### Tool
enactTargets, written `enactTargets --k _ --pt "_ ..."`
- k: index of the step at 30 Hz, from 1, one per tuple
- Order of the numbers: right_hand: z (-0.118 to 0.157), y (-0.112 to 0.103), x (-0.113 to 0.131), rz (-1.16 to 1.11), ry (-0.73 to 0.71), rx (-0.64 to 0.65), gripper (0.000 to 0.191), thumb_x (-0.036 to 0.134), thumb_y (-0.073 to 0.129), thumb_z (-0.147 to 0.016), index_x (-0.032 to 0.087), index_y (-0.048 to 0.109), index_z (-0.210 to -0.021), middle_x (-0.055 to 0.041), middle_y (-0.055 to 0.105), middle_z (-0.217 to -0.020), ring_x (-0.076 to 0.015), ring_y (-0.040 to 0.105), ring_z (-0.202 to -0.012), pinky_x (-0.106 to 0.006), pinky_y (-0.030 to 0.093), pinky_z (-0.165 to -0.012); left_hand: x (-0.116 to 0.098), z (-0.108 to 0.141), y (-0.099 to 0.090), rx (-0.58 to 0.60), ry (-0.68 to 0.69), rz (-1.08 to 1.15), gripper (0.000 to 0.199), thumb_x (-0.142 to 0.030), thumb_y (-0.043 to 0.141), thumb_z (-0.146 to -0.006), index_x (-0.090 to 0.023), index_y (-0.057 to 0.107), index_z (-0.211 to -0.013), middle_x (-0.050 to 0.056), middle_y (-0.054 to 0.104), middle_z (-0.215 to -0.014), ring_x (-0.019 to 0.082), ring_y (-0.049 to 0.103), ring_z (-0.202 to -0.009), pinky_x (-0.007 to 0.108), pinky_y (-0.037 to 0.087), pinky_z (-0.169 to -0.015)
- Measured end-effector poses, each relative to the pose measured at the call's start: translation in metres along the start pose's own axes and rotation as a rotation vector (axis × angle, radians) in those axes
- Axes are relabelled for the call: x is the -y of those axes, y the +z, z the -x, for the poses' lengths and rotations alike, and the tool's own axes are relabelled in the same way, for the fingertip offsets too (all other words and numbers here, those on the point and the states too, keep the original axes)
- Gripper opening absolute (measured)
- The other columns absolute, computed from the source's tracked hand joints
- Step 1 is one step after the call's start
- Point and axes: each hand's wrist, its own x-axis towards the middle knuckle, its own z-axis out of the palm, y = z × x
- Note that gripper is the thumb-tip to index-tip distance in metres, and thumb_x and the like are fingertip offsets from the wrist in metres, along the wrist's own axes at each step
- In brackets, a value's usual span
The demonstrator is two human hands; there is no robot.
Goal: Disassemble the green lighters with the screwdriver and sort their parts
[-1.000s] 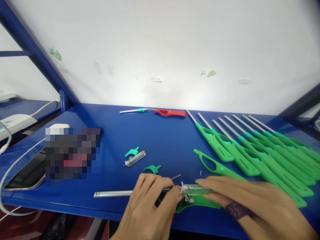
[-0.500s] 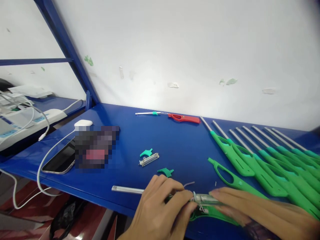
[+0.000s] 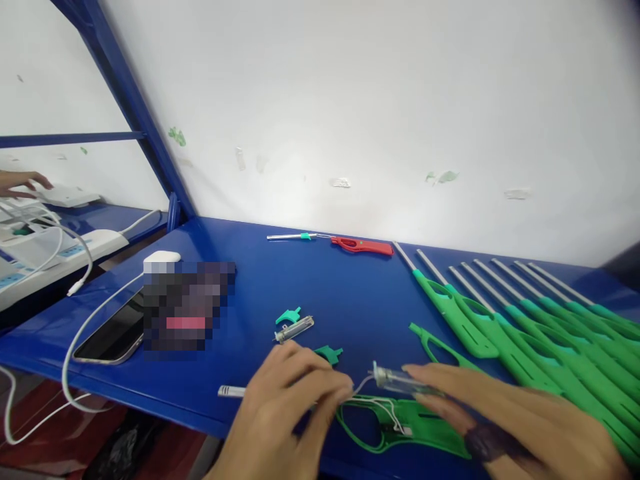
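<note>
A clear lighter fuel tank [image 3: 403, 382] is in my right hand [image 3: 480, 400], its valve end pointing left. A thin pale tube [image 3: 365, 385] curves from near the valve toward the pinched fingertips of my left hand [image 3: 295, 400], which partly hide its end. Beneath both hands lies an opened green lighter shell [image 3: 430, 427] with white wires inside. Its metal barrel [image 3: 231, 391] shows left of my left hand. Beyond the hands are a second clear tank [image 3: 295, 329] and two teal triggers, one farther back [image 3: 289, 316] and one nearer [image 3: 331, 355].
Several green lighters [image 3: 530, 333] lie in a row at right, beside a loose green shell half [image 3: 440, 347]. A red lighter [image 3: 363, 246] lies near the wall. At left are a phone [image 3: 113, 333] and white cable [image 3: 95, 320]. Another person's hand [image 3: 23, 182] appears far left.
My left hand has moved left, away from the tank, exposing the thin tube and the wires in the shell. Another person's hand has come into view at far left.
</note>
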Motion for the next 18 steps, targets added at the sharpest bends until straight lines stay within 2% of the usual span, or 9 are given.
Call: enactTargets --k 3,6,9,14,16,18 --pt "-0.015 0.005 -0.002 0.073 0.036 0.133 0.032 0.022 0.062 -0.103 0.034 0.072 -0.130 0.0075 0.084 -0.114 -0.0162 0.084 -0.093 -0.018 0.067 -0.074 0.016 -0.002 -0.011 -0.099 0.040 -0.258 0.018 -0.010 0.065 -0.104 -0.024 0.077 -0.101 0.000 0.077 -0.092 0.019 0.069 -0.080 0.037 0.056 -0.075" --pt "-0.022 0.011 -0.001 0.168 0.084 0.203 0.047 0.012 0.051 -0.100 0.033 0.072 -0.136 0.0035 0.081 -0.129 -0.0174 0.084 -0.093 -0.024 0.068 -0.076 0.031 -0.001 -0.016 -0.099 0.045 -0.435 0.019 -0.014 0.061 -0.107 -0.023 0.077 -0.102 0.001 0.078 -0.095 0.021 0.070 -0.079 0.039 0.057 -0.073" --pt "-0.018 0.012 0.001 0.218 0.100 0.189 0.054 0.011 0.051 -0.096 0.031 0.069 -0.142 -0.0008 0.077 -0.138 -0.0188 0.084 -0.086 -0.028 0.069 -0.074 0.036 0.006 -0.019 -0.052 0.051 -0.561 0.024 -0.016 0.053 -0.110 -0.022 0.076 -0.116 0.003 0.080 -0.104 0.022 0.074 -0.084 0.041 0.059 -0.077" --pt "0.017 0.002 -0.003 0.188 0.078 0.258 0.049 0.021 0.064 -0.095 0.038 0.068 -0.141 0.0045 0.078 -0.136 -0.0199 0.083 -0.102 -0.026 0.070 -0.076 0.022 0.016 -0.030 0.043 0.056 -0.574 0.027 -0.035 0.056 -0.113 -0.027 0.070 -0.134 0.003 0.080 -0.117 0.024 0.078 -0.098 0.041 0.063 -0.089" --pt "0.033 0.001 -0.006 0.169 0.052 0.310 0.055 0.020 0.064 -0.093 0.040 0.066 -0.144 0.0050 0.076 -0.139 -0.0184 0.083 -0.101 -0.023 0.069 -0.073 0.016 0.016 -0.035 0.120 0.110 -0.539 0.028 -0.037 0.052 -0.114 -0.029 0.071 -0.134 0.003 0.080 -0.115 0.024 0.078 -0.097 0.039 0.065 -0.087" --pt "0.043 0.002 -0.007 0.133 0.055 0.350 0.062 0.015 0.060 -0.091 0.041 0.064 -0.148 0.0046 0.075 -0.140 -0.0164 0.083 -0.098 -0.019 0.067 -0.070 0.016 0.016 -0.036 0.254 0.153 -0.498 0.030 -0.031 0.048 -0.114 -0.029 0.072 -0.132 0.003 0.079 -0.115 0.023 0.077 -0.097 0.035 0.065 -0.082"
